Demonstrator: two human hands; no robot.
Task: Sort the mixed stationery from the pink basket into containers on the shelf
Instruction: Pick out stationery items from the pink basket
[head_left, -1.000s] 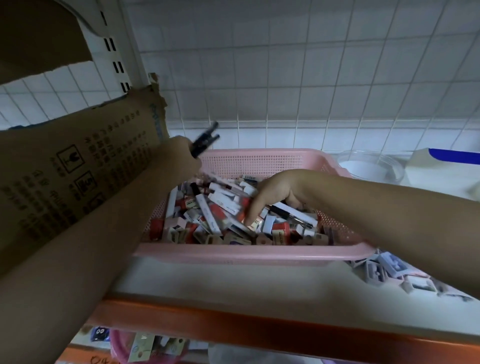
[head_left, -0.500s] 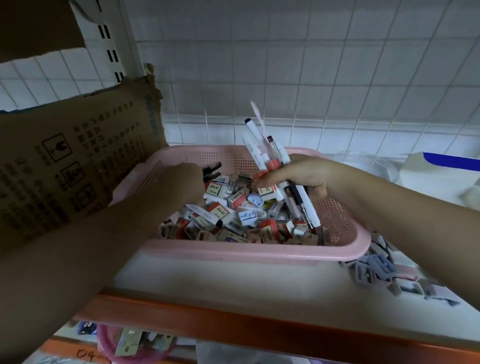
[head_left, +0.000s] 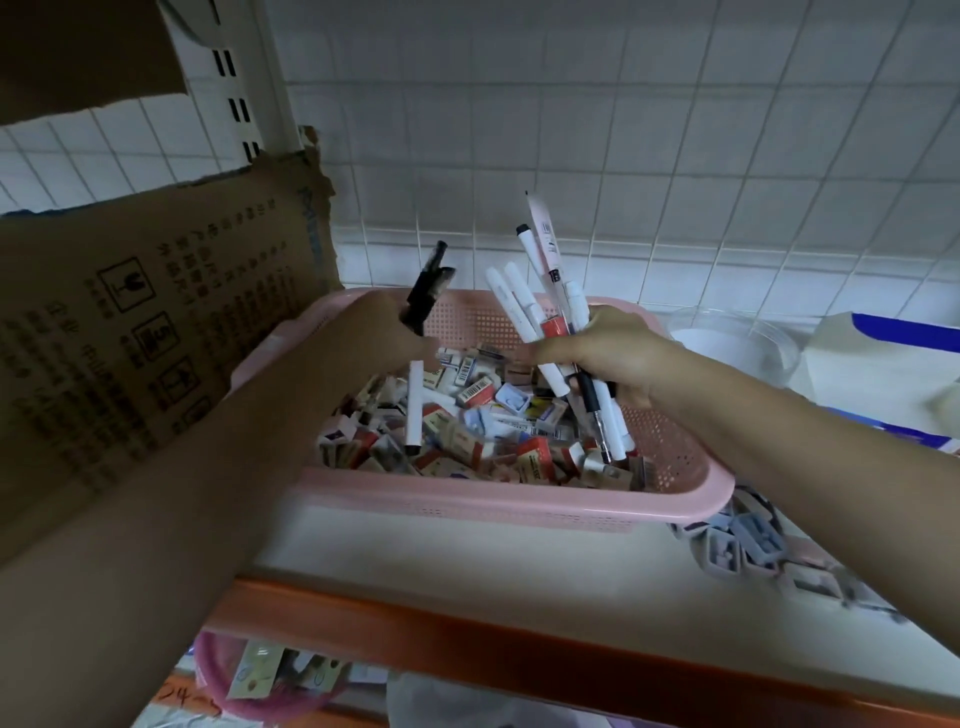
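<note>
The pink basket (head_left: 519, 506) stands on the white shelf, filled with several small boxed erasers (head_left: 478, 395) and pens. My right hand (head_left: 608, 353) hovers over the basket's right half, shut on a bundle of white pens (head_left: 524, 306) that fan upward and stick out below the fist. My left hand (head_left: 374, 338) is over the basket's left side, shut on black pens (head_left: 428, 291) that point up. A single white pen (head_left: 414, 405) hangs upright just below my left hand's fingers; whether they touch it is unclear.
A torn cardboard box (head_left: 130, 338) stands left of the basket, against my left forearm. A clear plastic tub (head_left: 737, 348) and a white-blue box (head_left: 883, 374) sit at the right. Grey sharpeners (head_left: 748, 545) lie by the basket's right corner. The orange shelf edge (head_left: 467, 644) runs below.
My left hand rose from the erasers, its black pens now pointing up, with a white pen dangling beneath it. My right hand stayed raised, holding its bundle of pens.
</note>
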